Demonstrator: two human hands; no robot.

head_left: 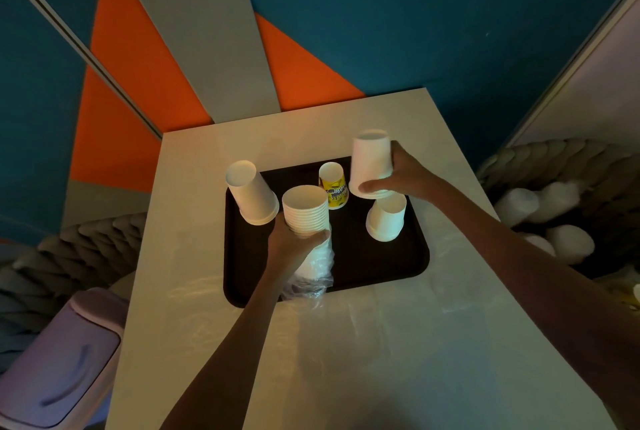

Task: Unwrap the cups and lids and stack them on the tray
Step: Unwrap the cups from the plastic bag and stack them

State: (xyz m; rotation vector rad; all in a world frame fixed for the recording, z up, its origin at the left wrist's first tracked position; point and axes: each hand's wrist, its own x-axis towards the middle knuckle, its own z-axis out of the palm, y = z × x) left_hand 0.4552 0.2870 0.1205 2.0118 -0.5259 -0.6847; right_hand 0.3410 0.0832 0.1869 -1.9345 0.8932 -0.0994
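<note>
Your left hand [294, 242] is gripping a white cup stack [305, 209] in curled fingers, mouths up, axis near upright, half-wrapped, over the black tray [381, 270]; your right hand [405, 176] is clasping one inverted cup [371, 162] above it.

Black rectangular plastic tray [381, 266] on white table [346, 360]. Left hand [294, 246] over tray's near-left part, gripping nested stack of white paper cups [304, 207]; crumpled clear plastic wrap [315, 273] hangs below that hand. Tilted inverted white paper cup [251, 192] on tray just left of left hand. Small yellow printed paper cup [334, 185] on tray between the hands, farther back. Right hand [405, 176] holds raised inverted white paper cup [370, 162]; lower inverted white paper cup [386, 218] on tray directly beneath that hand
</note>
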